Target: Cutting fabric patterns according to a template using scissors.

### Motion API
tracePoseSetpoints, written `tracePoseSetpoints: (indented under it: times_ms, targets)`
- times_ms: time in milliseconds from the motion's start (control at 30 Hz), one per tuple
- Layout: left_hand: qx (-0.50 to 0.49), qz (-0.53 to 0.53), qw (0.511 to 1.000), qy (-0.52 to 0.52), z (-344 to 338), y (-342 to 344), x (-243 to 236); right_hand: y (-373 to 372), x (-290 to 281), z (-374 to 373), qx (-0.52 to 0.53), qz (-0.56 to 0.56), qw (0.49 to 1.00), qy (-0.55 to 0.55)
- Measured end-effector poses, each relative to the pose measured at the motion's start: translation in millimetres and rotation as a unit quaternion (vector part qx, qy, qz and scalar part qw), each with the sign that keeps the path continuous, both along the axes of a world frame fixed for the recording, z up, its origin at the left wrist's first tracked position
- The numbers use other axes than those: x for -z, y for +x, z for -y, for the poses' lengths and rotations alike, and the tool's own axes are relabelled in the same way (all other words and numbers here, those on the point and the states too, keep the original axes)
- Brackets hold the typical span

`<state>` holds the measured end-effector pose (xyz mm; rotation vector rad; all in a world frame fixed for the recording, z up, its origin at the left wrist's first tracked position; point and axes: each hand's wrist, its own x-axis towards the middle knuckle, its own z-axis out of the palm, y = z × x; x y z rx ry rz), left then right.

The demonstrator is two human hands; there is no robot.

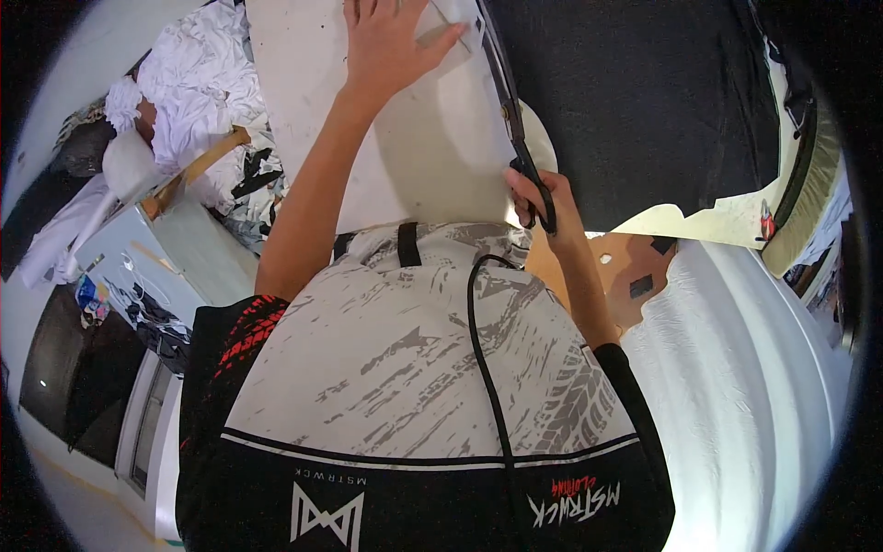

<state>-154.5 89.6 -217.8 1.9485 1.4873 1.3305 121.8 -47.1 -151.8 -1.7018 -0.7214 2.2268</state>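
My left hand (384,51) rests flat with fingers spread on the pale work surface (418,166) at the top of the head view. A small pale flat piece (451,23) lies by its thumb. My right hand (558,204) grips long black-handled scissors (528,166), their blades pointing up along the left edge of a large piece of black fabric (635,101). Whether the blades are cutting the fabric I cannot tell.
A heap of white cloth (189,74) and scraps lies on the left, above a light grey box or cabinet (198,258). At lower right are torn cardboard (598,276) and white sheeting (736,368). A small red tool (766,221) sits at the right edge.
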Motion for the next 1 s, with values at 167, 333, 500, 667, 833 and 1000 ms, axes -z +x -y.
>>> tracePoseSetpoints:
  times_ms: [167,333,500,667,833,1000]
  targets:
    - [-0.043,-0.301,0.951,-0.055,1.8,3.3,-25.7,1.6,0.2,0.6,-0.009,0.01,1.0,0.006]
    - [-0.024,-0.16,0.986,-0.028,1.8,0.3,-16.5,-6.9,-6.3,1.9,-0.014,0.054,0.998,0.029]
    - [-0.045,-0.292,0.954,-0.058,4.0,2.2,-28.1,-4.3,-1.2,3.2,0.006,0.033,0.999,0.023]
    - [-0.065,-0.288,0.955,-0.032,5.8,6.0,-20.7,-10.1,-4.9,-11.5,0.015,0.003,0.999,0.04]
    - [-0.053,-0.283,0.956,-0.058,10.0,2.1,-19.0,-14.8,-5.3,-11.9,-0.016,0.069,0.997,0.011]
    - [-0.043,-0.274,0.956,-0.095,7.9,6.3,-28.6,-23.8,-8.9,-28.1,0.024,0.003,0.999,0.029]
